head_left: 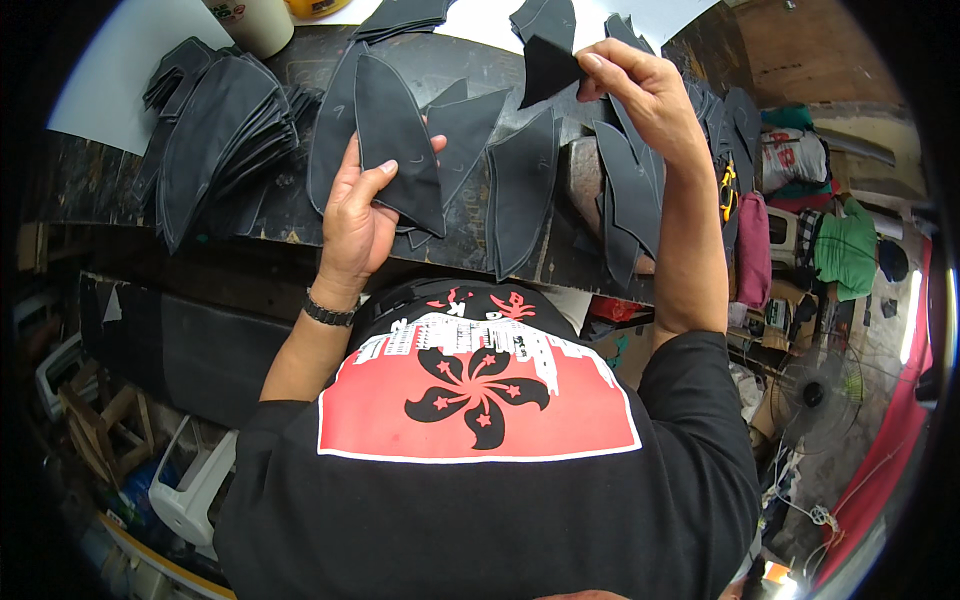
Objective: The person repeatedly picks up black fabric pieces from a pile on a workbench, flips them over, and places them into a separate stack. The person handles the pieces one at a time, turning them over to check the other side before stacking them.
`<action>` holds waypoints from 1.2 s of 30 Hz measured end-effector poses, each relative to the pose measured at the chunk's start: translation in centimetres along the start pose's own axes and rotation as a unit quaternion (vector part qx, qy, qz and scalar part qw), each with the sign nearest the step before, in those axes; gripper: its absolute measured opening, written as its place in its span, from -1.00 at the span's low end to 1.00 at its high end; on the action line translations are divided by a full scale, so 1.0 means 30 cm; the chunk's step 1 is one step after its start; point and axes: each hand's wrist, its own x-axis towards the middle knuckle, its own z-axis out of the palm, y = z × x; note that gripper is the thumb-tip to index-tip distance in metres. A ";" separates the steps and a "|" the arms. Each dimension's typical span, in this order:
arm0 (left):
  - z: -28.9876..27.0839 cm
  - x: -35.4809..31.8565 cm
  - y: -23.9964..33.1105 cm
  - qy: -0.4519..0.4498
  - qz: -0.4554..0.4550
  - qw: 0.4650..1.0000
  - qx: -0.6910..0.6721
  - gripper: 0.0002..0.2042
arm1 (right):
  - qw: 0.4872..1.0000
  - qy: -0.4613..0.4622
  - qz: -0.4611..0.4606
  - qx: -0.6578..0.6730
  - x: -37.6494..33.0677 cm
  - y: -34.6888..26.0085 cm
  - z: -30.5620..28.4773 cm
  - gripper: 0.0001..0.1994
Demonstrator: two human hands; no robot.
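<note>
My left hand point(362, 210) grips a dark leaf-shaped cut piece point(400, 140), thumb on top and fingertips showing past its right edge. Beneath it lies another curved dark piece point(330, 150) with a chalk-like mark. Raised over the far side of the table, my right hand point(645, 100) pinches a small black piece point(548, 72) between thumb and fingers. Several more marked cut pieces point(522, 190) rest on the table between my hands. Below my right forearm is a further group of curved pieces point(628, 190).
A thick fanned stack of dark pieces point(215, 140) sits at the left of the black worktable point(300, 68). White sheets point(120, 80) and a pale tub point(255, 25) stand behind. Yellow-handled snips point(728, 192) hang at the right. A fan point(812, 392) and stools point(190, 490) flank me.
</note>
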 end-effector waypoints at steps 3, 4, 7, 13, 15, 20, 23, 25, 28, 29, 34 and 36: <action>-0.003 0.000 0.000 -0.004 0.003 1.000 -0.012 -0.48 | 0.998 -0.038 0.043 -0.028 -0.048 -0.022 0.018 -0.70; -0.004 -0.001 0.000 -0.001 0.004 1.000 -0.012 -0.48 | 0.995 -0.024 0.018 -0.095 -0.070 -0.024 0.040 -0.77; -0.006 0.001 -0.002 -0.001 0.005 1.000 -0.010 -0.49 | 0.969 0.034 -0.084 -0.229 -0.093 0.005 0.108 -0.63; -0.005 0.002 -0.001 -0.002 0.007 1.000 -0.003 -0.49 | 0.991 0.060 0.112 -0.051 -0.105 0.059 0.143 -0.23; -0.004 0.004 -0.001 -0.002 0.008 1.000 -0.002 -0.49 | 0.987 0.060 0.144 -0.038 -0.095 0.054 0.132 -0.21; -0.001 0.002 -0.001 0.005 0.011 1.000 0.003 -0.51 | 0.943 0.129 -0.174 -0.252 -0.120 0.015 0.179 -0.47; -0.003 0.003 -0.001 0.009 0.009 1.000 -0.001 -0.52 | 0.932 0.085 -0.241 -0.257 -0.173 0.013 0.248 -0.49; -0.006 0.004 -0.004 0.009 0.008 1.000 -0.010 -0.54 | 0.971 0.061 -0.155 -0.171 -0.229 0.023 0.289 -0.52; -0.011 0.004 -0.009 0.025 0.011 0.999 -0.027 -0.58 | 0.992 0.029 -0.029 -0.121 -0.283 0.052 0.308 -0.61; -0.011 0.004 -0.011 0.046 0.012 0.998 -0.034 -0.59 | 0.986 0.006 -0.054 -0.160 -0.290 0.060 0.300 -0.63; -0.009 0.006 -0.007 0.022 0.013 0.999 -0.029 -0.59 | 0.970 -0.028 -0.073 -0.232 -0.281 0.050 0.261 -0.74; -0.005 0.004 -0.001 0.005 0.018 1.000 -0.025 -0.58 | 0.965 0.007 -0.100 -0.243 -0.276 0.032 0.236 -0.77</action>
